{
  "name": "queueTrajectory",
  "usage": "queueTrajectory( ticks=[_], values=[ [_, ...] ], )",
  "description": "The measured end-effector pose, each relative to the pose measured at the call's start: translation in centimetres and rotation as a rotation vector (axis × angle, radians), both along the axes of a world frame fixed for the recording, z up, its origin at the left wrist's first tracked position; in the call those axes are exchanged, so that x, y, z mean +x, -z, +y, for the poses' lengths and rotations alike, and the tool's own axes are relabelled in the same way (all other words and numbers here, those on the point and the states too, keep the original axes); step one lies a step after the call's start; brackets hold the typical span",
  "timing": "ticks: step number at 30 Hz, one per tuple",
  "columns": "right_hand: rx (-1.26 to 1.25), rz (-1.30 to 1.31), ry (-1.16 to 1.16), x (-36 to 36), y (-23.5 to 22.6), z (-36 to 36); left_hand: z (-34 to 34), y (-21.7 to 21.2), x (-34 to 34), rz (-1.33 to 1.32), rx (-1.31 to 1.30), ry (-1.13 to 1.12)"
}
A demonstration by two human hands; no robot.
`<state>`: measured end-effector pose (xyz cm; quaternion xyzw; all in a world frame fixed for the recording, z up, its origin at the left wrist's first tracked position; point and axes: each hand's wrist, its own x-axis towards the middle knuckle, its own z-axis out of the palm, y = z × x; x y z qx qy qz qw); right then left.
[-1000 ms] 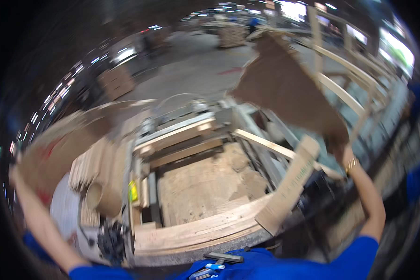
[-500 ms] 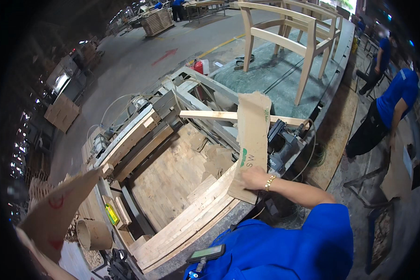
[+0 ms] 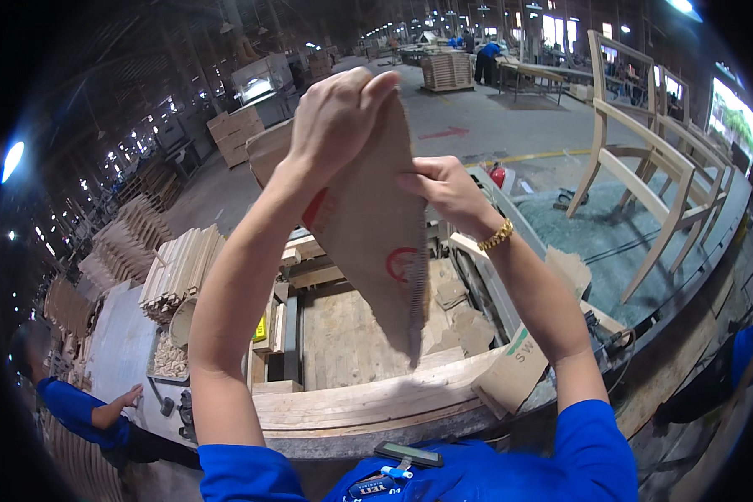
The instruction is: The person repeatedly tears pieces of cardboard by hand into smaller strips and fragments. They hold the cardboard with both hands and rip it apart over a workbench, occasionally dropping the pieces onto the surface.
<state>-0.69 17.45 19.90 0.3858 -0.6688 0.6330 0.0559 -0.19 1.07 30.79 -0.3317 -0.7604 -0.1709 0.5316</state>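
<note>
A torn piece of brown cardboard (image 3: 372,222) with red print hangs in front of me, its pointed lower end above the wooden frame. My left hand (image 3: 339,117) is closed on its upper edge, thumb toward the right. Lower down, my right hand (image 3: 450,188), with a gold bracelet at the wrist, pinches the right-hand edge. A second cardboard strip (image 3: 510,376) with green print lies over the near right corner of the frame, partly behind my right forearm. Pale wooden boards (image 3: 368,397) run along the near side of the frame.
Chair frames (image 3: 644,142) stand on a green-topped table (image 3: 611,213) to the right. Cardboard scraps (image 3: 468,330) lie on the wooden panel inside the frame. Stacked wood strips (image 3: 176,272) are at the left, where a person in blue (image 3: 84,414) stands. Another blue-clad person (image 3: 749,351) is at the right edge.
My right hand has let go of the green-printed strip and now grips the red-printed cardboard. That cardboard has moved from the left to the middle. My left hand has come into view, and the view has swung.
</note>
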Motion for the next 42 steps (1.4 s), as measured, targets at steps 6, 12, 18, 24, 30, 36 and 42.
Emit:
queueTrajectory(
  ticks=[6,12,18,24,30,36,42],
  values=[
    [-0.128,-0.09,-0.019,-0.5,-0.2,0.8,-5.3,1.7,-1.6,-0.194,-0.104,-0.307],
    [0.83,0.519,0.198,-1.6,-12.0,-0.3,-2.9,1.4,-1.0,0.122,-0.434,-0.205],
    [1.109,0.305,0.162,-2.1,-13.1,-2.0,-3.4,1.3,-1.3,0.076,-0.19,-0.076],
    [1.036,0.337,0.12,-2.5,-12.0,-2.0,-2.4,0.8,-1.8,-0.033,-0.212,-0.175],
    [0.901,0.972,0.409,-2.1,-10.9,-2.3,-2.5,-0.8,-4.2,-0.075,-0.329,-0.314],
    [1.006,1.207,0.494,1.7,-9.2,-4.7,-6.6,-2.1,-6.6,-0.136,-0.081,-0.462],
    [1.189,0.588,0.402,0.0,-11.4,-0.6,-1.5,-1.5,-5.4,-0.149,-0.094,-0.39]
  ],
)
